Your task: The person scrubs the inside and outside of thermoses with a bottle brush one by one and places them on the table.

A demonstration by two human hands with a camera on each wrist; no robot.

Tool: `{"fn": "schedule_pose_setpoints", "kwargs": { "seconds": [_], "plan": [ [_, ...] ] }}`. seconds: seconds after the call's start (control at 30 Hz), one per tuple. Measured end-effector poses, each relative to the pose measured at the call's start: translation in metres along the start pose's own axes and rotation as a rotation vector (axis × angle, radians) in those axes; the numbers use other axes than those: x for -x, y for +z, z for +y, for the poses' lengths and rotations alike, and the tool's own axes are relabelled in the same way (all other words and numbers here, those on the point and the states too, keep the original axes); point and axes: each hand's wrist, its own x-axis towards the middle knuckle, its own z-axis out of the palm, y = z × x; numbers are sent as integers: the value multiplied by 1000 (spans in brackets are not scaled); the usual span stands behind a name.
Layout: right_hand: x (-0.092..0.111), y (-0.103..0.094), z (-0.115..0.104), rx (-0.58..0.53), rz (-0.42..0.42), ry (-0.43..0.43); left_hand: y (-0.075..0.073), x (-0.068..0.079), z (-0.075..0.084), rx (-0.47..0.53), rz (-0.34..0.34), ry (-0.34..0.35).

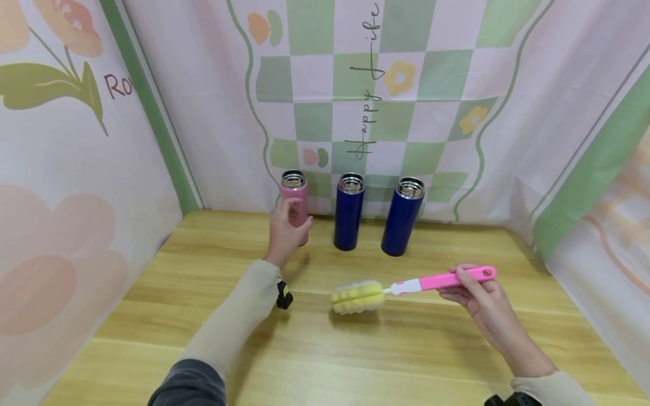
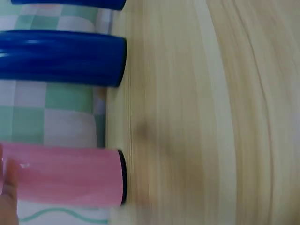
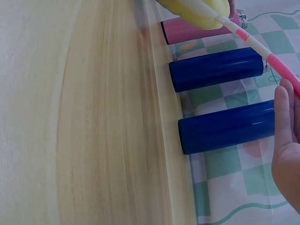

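My left hand (image 1: 286, 234) is at the pink bottle (image 1: 301, 194), which stands upright and lidless at the back of the table. Its thumb lies by the bottle's right edge and the fingers show in front; firm contact cannot be made out. In the left wrist view a fingertip (image 2: 10, 180) overlaps the pink bottle. My right hand (image 1: 484, 304) holds a sponge bottle brush (image 1: 442, 281) by its pink handle. The brush's yellow-and-white head (image 1: 358, 297) points left above the table. Part of the right hand is cut off in the right wrist view.
Two dark blue bottles without lids, the middle one (image 1: 348, 217) and the right one (image 1: 403, 220), stand right of the pink bottle. The wooden table (image 1: 325, 355) extends toward me. Patterned fabric (image 1: 396, 121) hangs behind and at both sides.
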Motion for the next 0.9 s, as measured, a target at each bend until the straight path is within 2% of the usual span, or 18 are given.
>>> {"fn": "schedule_pose_setpoints", "kwargs": {
  "seconds": [0.1, 0.2, 0.37, 0.47, 0.7, 0.9],
  "plan": [
    [1, -1, 0, -14, -7, 1, 12, 2, 3, 98, -82, -42],
    [2, -2, 0, 1, 11, 3, 25, 3, 6, 173, -157, -112],
    [4, -3, -1, 42, 48, 11, 41, 1, 13, 153, -265, -266],
    [6, -5, -2, 51, 60, 16, 50, -3, 17, 111, -319, -332],
    [9, -11, -3, 42, 85, 4, 69, -8, 19, 79, -385, -434],
    [9, -13, -3, 23, 86, -8, 80, -11, 23, 150, -391, -460]
  ]
}}
